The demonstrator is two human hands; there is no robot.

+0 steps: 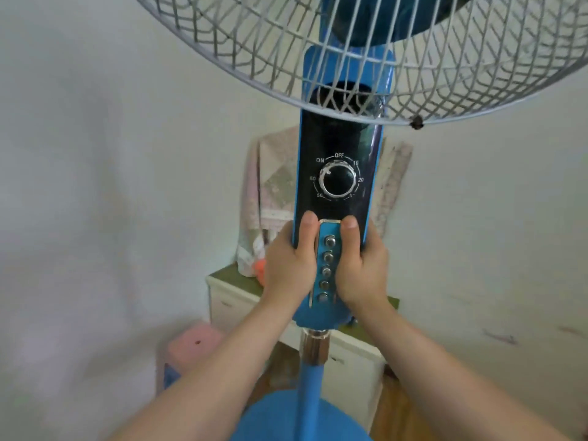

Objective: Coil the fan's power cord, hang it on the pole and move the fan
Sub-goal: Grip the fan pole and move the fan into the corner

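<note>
Head view: the blue plastic pedestal fan (337, 173) with its white wire grille stands centre. The left hand (291, 265) and right hand (362, 268) grip its glossy black control column, fingers wrapped behind, thumbs flanking the round metal buttons (327, 268) below the timer dial (339, 180).

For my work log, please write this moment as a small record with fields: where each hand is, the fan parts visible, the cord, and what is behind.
left hand: left hand grips the left edge of the control panel, thumb on its front
right hand: right hand grips the right edge, thumb on its front
between thumbs: button column
dial: timer dial above the hands
below: blue pole, blue base
above: white grille
power cord: not in view
behind: white cabinet, pink stool
</note>
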